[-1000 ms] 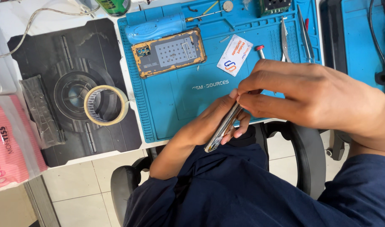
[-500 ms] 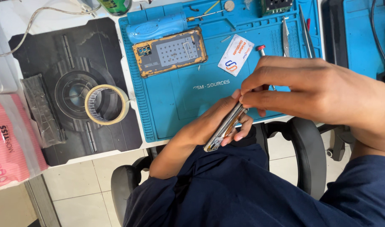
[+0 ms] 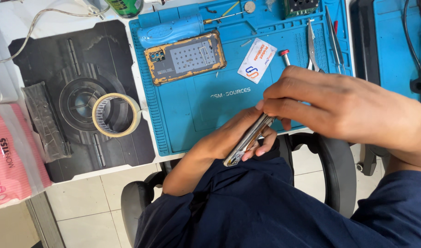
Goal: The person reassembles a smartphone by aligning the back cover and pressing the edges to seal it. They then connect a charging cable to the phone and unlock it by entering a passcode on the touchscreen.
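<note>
My left hand (image 3: 229,140) holds a slim smartphone (image 3: 246,142) edge-on, just in front of the blue work mat (image 3: 192,115) and above my lap. Reaching in from the right, my right hand (image 3: 339,105) pinches the phone's upper end with its fingertips. I cannot tell whether it also holds a small tool. A detached phone back cover (image 3: 185,57) with yellowish edges lies on the mat beyond the hands.
On the mat lie a white card (image 3: 257,59), a red-capped screwdriver (image 3: 284,54), tweezers (image 3: 311,43) and a blue tool (image 3: 169,30). A tape roll (image 3: 115,115) sits on a black mat (image 3: 59,64) to the left, beside a pink pack (image 3: 8,160). Chair armrests (image 3: 334,170) flank my lap.
My right hand has shifted slightly up along the phone's upper end. The phone stays held edge-on in my left hand, almost in the same place.
</note>
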